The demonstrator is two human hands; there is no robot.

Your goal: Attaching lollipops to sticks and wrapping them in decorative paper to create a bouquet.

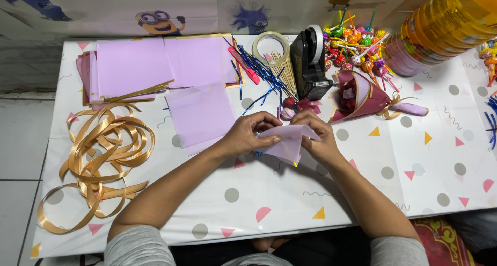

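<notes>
a home craft table (414, 188): party tablecloth, gold ribbon (98, 152), lollipops (354, 40), cartoon wall.

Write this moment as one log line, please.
left hand: holds lilac paper sheet | right hand: holds same sheet | gold ribbon: left on table

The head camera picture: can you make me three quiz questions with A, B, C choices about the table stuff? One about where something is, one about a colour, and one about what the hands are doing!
1. Where is the loose heap of gold satin ribbon?
A. left end of the table
B. right end
C. under the tape dispenser

2. What colour is the thin paper sheet in the hands?
A. green
B. pale lilac
C. black

3. What are the left hand and right hand doing?
A. resting flat
B. both pinching the sheet
C. holding scissors

Answers: 1 A, the ribbon curls lie at the left end of the white patterned table. 2 B, it matches the lilac stacks. 3 B, fingers of both grip its folded edges.
</notes>
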